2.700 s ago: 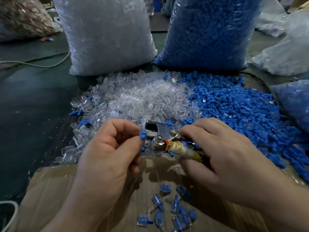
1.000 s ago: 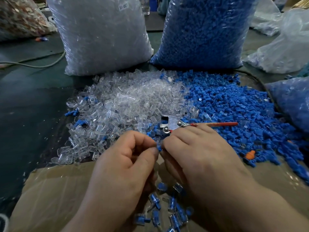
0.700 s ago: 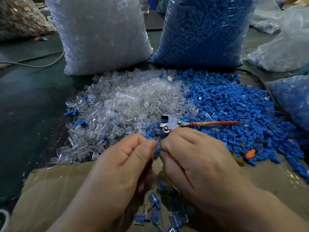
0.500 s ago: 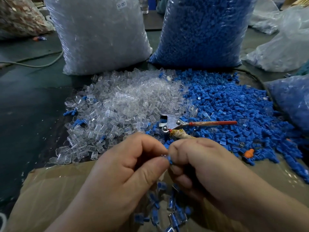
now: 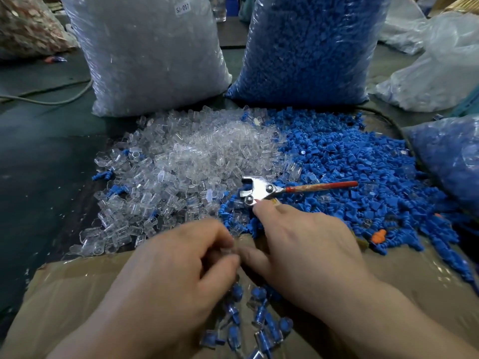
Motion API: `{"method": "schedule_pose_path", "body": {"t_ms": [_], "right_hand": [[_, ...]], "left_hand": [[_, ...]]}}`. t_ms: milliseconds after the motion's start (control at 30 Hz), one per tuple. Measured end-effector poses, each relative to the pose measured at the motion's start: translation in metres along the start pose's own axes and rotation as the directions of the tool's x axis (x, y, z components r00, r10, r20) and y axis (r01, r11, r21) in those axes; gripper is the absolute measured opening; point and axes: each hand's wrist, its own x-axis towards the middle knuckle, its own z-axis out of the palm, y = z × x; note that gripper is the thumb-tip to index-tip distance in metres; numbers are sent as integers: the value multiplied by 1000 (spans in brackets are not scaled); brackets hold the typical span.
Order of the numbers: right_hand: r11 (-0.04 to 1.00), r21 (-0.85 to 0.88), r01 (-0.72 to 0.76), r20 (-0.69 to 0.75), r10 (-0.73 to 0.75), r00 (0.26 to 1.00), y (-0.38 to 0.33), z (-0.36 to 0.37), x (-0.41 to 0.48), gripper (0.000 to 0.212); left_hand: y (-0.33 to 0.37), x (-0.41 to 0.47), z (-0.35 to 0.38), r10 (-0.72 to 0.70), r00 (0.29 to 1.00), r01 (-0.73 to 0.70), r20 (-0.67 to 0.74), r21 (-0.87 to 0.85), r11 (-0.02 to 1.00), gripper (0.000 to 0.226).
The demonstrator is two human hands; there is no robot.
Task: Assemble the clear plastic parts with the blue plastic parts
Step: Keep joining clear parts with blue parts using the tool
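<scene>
Left hand (image 5: 176, 270) pinches a blurred clear part (image 5: 227, 251) beside right hand (image 5: 305, 244) over cardboard (image 5: 77, 294).

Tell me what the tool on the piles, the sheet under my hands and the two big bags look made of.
Tool: head looks like bare metal, shiny silver with rivets; its handle has a red coating worn brownish, paint or plastic. Sheet: probably brown cardboard, mostly matte. Bag of clear parts and bag of blue parts: thin clear plastic film, glossy wrinkles, contents showing through.
</scene>
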Motion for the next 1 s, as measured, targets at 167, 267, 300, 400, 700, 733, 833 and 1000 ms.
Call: {"method": "schedule_pose_path", "body": {"t_ms": [167, 267, 300, 400, 700, 733, 833, 1000], "right_hand": [[998, -1, 66, 6, -66, 998, -3, 5, 8, 45], [996, 4, 93, 19, -93, 995, -3, 7, 9, 33], [995, 15, 97, 32, -97, 995, -3, 8, 10, 29], [994, 45, 103, 50, -105, 993, -1, 10, 12, 19], [993, 90, 76, 50, -81, 996, 4, 10, 11, 18], [991, 110, 73, 57, -80, 995, 5, 9, 10, 14], [981, 184, 58, 65, -70, 995, 6, 5, 9, 9], [901, 432, -39, 1, 43, 999, 9, -1, 4, 18]], "left_hand": [[-6, 4, 5, -60, 988, 92, -142, 236, 967, 58], [-1, 6, 9, -77, 994, 96, -78, 277, 956, 58], [0, 7, 9, -74, 995, 90, -67, 273, 958, 52], [0, 9, 12, -35, 996, 53, -82, 225, 973, 31], [-1, 11, 18, -29, 987, 56, -156, 177, 983, 10], [-1, 11, 18, -43, 986, 71, -162, 171, 983, 9], [-2, 11, 18, -118, 974, 140, -195, 99, 985, 11], [-3, 8, 19, -247, 944, 185, -218, -272, 944, 12]]}}
